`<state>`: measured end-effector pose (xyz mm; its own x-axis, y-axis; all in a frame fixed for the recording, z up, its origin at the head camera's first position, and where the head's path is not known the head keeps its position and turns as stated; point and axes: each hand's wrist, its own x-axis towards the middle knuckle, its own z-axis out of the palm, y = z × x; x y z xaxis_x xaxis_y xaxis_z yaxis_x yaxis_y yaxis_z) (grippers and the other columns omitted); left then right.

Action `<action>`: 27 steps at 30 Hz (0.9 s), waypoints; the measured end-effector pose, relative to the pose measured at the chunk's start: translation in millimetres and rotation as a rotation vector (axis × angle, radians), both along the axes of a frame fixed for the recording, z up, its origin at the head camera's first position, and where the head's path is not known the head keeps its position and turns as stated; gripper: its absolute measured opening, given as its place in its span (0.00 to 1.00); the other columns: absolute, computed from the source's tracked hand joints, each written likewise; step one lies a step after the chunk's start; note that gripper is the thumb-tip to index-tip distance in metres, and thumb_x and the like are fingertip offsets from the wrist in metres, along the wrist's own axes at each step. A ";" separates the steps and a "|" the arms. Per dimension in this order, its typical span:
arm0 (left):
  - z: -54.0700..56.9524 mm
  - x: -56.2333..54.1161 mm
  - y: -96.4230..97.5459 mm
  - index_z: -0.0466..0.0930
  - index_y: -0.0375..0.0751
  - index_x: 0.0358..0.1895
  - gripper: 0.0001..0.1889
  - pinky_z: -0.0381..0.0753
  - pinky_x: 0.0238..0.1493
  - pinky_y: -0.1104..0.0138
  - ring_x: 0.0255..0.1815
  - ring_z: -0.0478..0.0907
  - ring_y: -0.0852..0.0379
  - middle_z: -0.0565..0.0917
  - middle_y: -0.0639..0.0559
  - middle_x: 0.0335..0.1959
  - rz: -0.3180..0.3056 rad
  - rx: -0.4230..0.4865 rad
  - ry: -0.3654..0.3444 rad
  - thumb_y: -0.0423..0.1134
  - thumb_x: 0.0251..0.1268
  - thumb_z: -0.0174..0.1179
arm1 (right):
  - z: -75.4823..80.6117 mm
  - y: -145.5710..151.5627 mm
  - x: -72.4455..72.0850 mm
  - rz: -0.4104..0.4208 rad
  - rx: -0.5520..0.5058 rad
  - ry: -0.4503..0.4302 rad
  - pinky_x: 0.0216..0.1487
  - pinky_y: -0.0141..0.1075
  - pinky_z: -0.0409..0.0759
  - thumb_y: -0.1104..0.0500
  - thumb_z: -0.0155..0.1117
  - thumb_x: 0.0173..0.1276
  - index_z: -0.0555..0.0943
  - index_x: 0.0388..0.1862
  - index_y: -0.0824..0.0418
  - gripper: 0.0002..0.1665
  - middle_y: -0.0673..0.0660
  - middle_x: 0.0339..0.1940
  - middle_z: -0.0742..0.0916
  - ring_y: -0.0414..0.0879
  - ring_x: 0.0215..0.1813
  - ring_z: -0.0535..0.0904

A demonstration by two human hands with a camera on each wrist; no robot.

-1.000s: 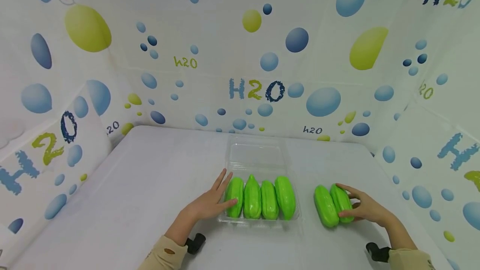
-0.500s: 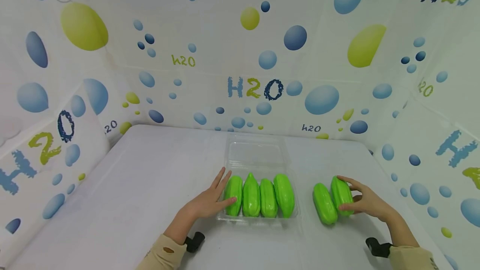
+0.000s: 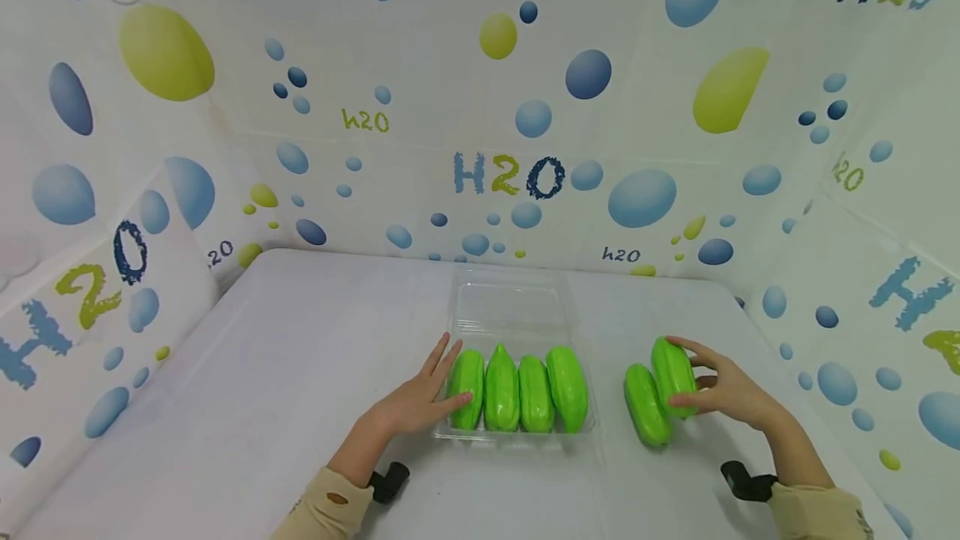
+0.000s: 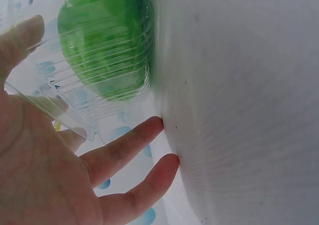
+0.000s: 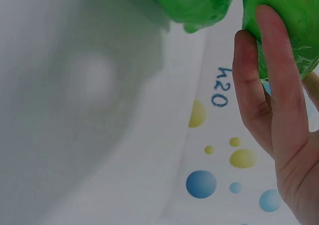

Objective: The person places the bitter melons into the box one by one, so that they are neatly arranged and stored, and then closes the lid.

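Note:
My right hand holds a glossy green gourd-like vegetable between thumb and fingers, above the tabletop. In the right wrist view, the fingers lie along its green surface. A second green vegetable lies on the table just left of it. Several similar green vegetables stand side by side in a clear plastic clamshell box. At the box's left side is my left hand, fingers spread and the thumb over the leftmost vegetable. In the left wrist view, the box rim passes between thumb and fingers.
The box's clear lid lies folded back behind it. A white cloth covers the table. Walls of white sheeting with bubble prints enclose the back and both sides.
My right hand has raised the gripped vegetable off the table and moved it slightly away and left, apart from its neighbour's earlier side-by-side position. The left hand has stayed at the box.

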<state>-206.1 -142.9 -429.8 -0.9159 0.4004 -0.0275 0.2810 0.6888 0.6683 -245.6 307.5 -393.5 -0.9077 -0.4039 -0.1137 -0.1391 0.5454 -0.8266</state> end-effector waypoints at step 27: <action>0.3 0.7 -0.7 0.35 0.43 0.73 0.43 0.64 0.56 0.44 0.66 0.56 0.35 0.33 0.41 0.73 -0.008 0.010 -0.006 0.55 0.66 0.50 | 22.1 -63.8 -1.4 0.037 -0.072 0.067 0.32 0.43 0.80 0.59 0.72 0.52 0.59 0.70 0.53 0.48 0.69 0.54 0.69 0.56 0.42 0.77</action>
